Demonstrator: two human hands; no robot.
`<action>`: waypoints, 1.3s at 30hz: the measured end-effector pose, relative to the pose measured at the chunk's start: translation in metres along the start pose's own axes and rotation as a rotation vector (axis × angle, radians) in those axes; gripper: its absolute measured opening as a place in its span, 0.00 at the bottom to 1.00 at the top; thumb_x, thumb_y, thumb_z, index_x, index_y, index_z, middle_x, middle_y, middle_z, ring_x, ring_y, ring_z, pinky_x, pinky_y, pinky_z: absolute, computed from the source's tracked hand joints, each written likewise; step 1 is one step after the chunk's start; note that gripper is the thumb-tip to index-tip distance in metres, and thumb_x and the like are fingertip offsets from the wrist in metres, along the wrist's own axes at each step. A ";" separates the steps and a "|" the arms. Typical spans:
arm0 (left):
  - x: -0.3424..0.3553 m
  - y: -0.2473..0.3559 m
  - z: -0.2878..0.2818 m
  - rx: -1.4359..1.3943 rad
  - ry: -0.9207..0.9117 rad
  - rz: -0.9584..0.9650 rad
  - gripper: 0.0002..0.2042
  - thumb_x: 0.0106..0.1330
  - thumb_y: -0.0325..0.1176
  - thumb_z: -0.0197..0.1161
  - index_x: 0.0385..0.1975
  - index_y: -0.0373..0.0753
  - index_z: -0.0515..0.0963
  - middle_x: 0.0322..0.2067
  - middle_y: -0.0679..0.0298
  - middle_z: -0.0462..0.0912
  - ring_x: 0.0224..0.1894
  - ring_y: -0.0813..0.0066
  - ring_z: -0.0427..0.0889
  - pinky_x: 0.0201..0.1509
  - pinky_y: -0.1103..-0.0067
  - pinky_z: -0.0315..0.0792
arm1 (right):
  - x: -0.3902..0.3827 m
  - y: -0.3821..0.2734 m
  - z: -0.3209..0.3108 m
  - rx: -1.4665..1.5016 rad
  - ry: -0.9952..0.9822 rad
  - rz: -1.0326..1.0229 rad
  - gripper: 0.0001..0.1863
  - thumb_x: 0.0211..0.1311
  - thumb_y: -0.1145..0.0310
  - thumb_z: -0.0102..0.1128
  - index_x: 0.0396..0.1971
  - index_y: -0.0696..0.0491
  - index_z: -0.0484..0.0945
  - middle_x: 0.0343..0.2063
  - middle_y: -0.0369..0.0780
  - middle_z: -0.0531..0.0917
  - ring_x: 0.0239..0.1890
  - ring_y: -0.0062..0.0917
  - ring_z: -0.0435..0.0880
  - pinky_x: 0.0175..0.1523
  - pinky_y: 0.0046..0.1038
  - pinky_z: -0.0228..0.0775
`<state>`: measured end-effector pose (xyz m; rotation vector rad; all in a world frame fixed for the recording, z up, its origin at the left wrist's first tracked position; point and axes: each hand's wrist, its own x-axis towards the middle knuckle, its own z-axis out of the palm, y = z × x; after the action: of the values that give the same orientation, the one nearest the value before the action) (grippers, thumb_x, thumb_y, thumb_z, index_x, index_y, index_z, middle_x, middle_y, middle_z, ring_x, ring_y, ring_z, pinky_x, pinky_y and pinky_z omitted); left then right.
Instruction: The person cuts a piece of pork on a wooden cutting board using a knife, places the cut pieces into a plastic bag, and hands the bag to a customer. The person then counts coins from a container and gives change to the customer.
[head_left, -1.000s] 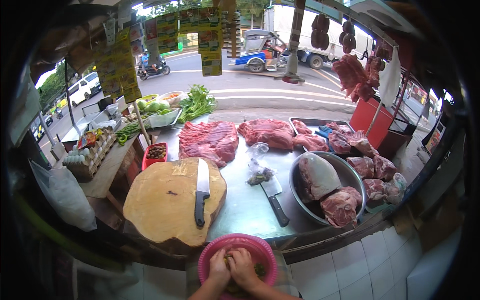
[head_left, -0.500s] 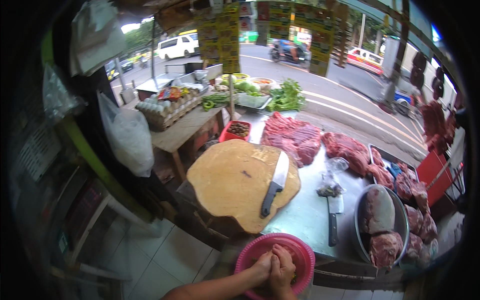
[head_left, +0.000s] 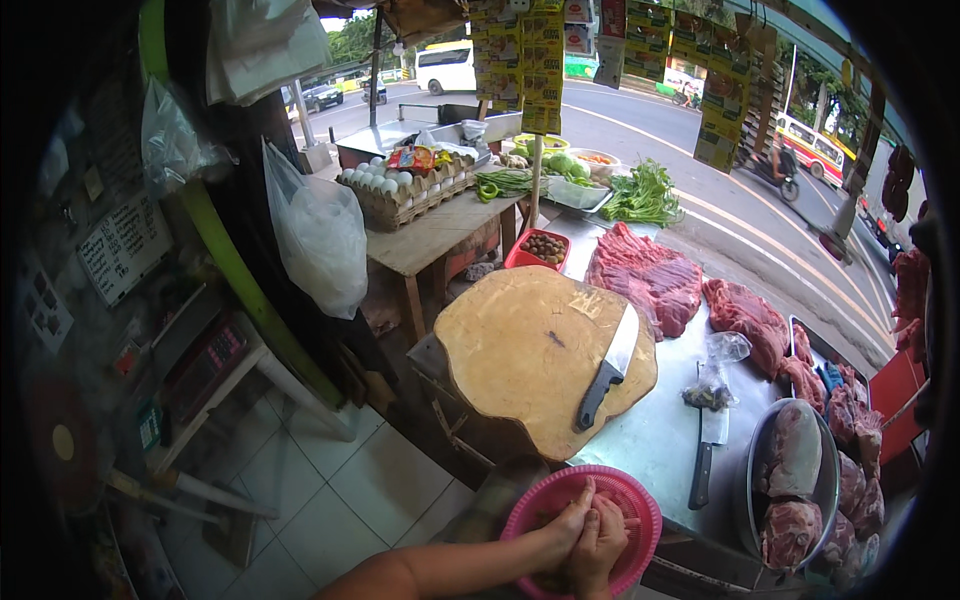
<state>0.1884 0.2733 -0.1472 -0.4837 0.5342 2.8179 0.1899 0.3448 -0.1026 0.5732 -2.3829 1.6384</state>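
Over a round pink plastic basin [head_left: 518,512], my left hand [head_left: 568,522] and my right hand [head_left: 600,545] are pressed together, palm against palm. The fingers are closed around each other, and whatever may be between them is hidden. Inside the basin, below my hands, some darker contents show only in part. Just beyond the basin is a thick wooden chopping block [head_left: 510,360], with a black-handled knife [head_left: 610,372] lying on its right side. A cleaver [head_left: 704,465] lies on the metal table [head_left: 640,455] to the right, partly under a small clear plastic bag [head_left: 712,385].
Large raw meat slabs [head_left: 645,275] lie behind the block. At the right stands a metal bowl [head_left: 750,500] of meat. Egg trays [head_left: 400,205], a red tub [head_left: 512,258] and leafy greens [head_left: 645,195] are farther back. A white plastic bag [head_left: 318,245] hangs at left.
The view has turned left, so the stall sits farther right in the picture. My hands stay joined over the basin, with their fingers shifted against each other. Vehicles on the street have moved.
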 end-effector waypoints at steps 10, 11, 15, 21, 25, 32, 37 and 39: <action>0.031 -0.015 -0.043 -0.026 0.161 -0.033 0.36 0.72 0.67 0.35 0.49 0.36 0.77 0.42 0.54 0.82 0.45 0.57 0.82 0.54 0.65 0.77 | 0.008 0.002 0.001 0.037 -0.011 0.112 0.09 0.66 0.71 0.58 0.27 0.58 0.80 0.21 0.45 0.81 0.22 0.33 0.79 0.29 0.34 0.69; 0.030 -0.015 -0.043 -0.033 0.152 -0.052 0.36 0.72 0.66 0.35 0.48 0.36 0.77 0.42 0.53 0.82 0.45 0.56 0.81 0.54 0.64 0.76 | 0.010 0.005 0.004 0.074 -0.018 0.084 0.10 0.65 0.70 0.60 0.25 0.57 0.81 0.19 0.45 0.80 0.19 0.32 0.78 0.28 0.35 0.67; 0.011 -0.004 -0.023 -0.050 0.057 -0.115 0.32 0.73 0.64 0.37 0.48 0.39 0.75 0.41 0.56 0.80 0.45 0.58 0.80 0.55 0.64 0.75 | 0.010 0.009 0.007 0.210 -0.081 0.235 0.09 0.64 0.69 0.63 0.28 0.57 0.85 0.20 0.46 0.82 0.21 0.30 0.81 0.30 0.32 0.70; 0.009 0.001 -0.024 -0.079 0.089 -0.121 0.29 0.73 0.64 0.39 0.50 0.44 0.73 0.41 0.60 0.79 0.43 0.63 0.79 0.52 0.66 0.74 | 0.018 0.017 0.014 0.268 -0.092 0.304 0.13 0.69 0.64 0.59 0.32 0.59 0.84 0.23 0.49 0.83 0.25 0.31 0.84 0.33 0.31 0.73; 0.042 -0.018 -0.065 -0.222 0.110 -0.175 0.30 0.71 0.66 0.38 0.49 0.45 0.73 0.43 0.60 0.78 0.46 0.62 0.78 0.50 0.64 0.74 | 0.024 0.026 0.016 0.219 -0.108 0.285 0.17 0.70 0.61 0.57 0.30 0.60 0.82 0.23 0.52 0.82 0.24 0.31 0.83 0.31 0.34 0.71; 0.052 -0.021 -0.097 -0.095 -0.186 -0.269 0.33 0.71 0.66 0.37 0.52 0.39 0.72 0.46 0.55 0.78 0.48 0.57 0.78 0.52 0.62 0.74 | 0.014 0.023 0.020 0.063 0.001 0.246 0.12 0.69 0.62 0.56 0.37 0.56 0.82 0.30 0.48 0.84 0.33 0.44 0.85 0.40 0.39 0.75; 0.030 0.016 -0.048 -0.228 0.238 -0.229 0.32 0.73 0.64 0.37 0.40 0.36 0.75 0.36 0.53 0.79 0.44 0.52 0.80 0.60 0.53 0.70 | 0.003 0.011 0.006 0.055 -0.102 0.119 0.13 0.68 0.66 0.56 0.44 0.58 0.81 0.42 0.48 0.84 0.47 0.38 0.82 0.54 0.34 0.71; 0.020 0.025 -0.023 -0.245 0.305 -0.175 0.33 0.73 0.64 0.36 0.40 0.36 0.74 0.37 0.52 0.79 0.45 0.51 0.79 0.61 0.49 0.68 | -0.002 0.005 0.002 0.066 -0.064 0.013 0.13 0.68 0.68 0.57 0.45 0.60 0.81 0.44 0.48 0.84 0.49 0.37 0.82 0.57 0.33 0.70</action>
<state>0.1698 0.2446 -0.1670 -0.9683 0.1860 2.6652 0.1900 0.3447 -0.1088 0.6322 -2.3891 1.7354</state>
